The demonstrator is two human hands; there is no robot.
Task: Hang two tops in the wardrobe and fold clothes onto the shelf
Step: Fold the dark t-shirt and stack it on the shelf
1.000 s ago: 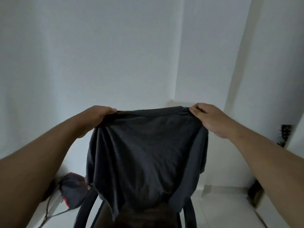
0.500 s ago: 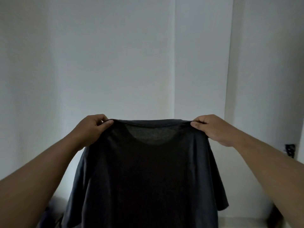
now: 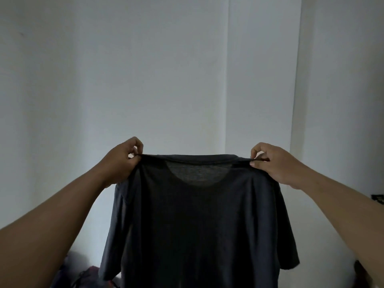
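A dark grey T-shirt (image 3: 197, 225) hangs spread out in front of me, held up by its two shoulders, with the neckline at the top and both short sleeves drooping at the sides. My left hand (image 3: 122, 161) pinches the left shoulder seam between thumb and fingers. My right hand (image 3: 272, 163) pinches the right shoulder seam the same way. The shirt's lower hem is cut off by the bottom of the view. No wardrobe, hanger or shelf shows.
White walls (image 3: 145, 80) fill the background, with a vertical corner or panel edge to the right of centre. A dark bag or bundle (image 3: 83, 275) lies low at the left behind the shirt. A small dark object (image 3: 377, 199) sits at the right edge.
The shirt went from bunched over a chair to lifted and stretched flat between both hands. My view tilted upward, and the chair and floor dropped out of sight.
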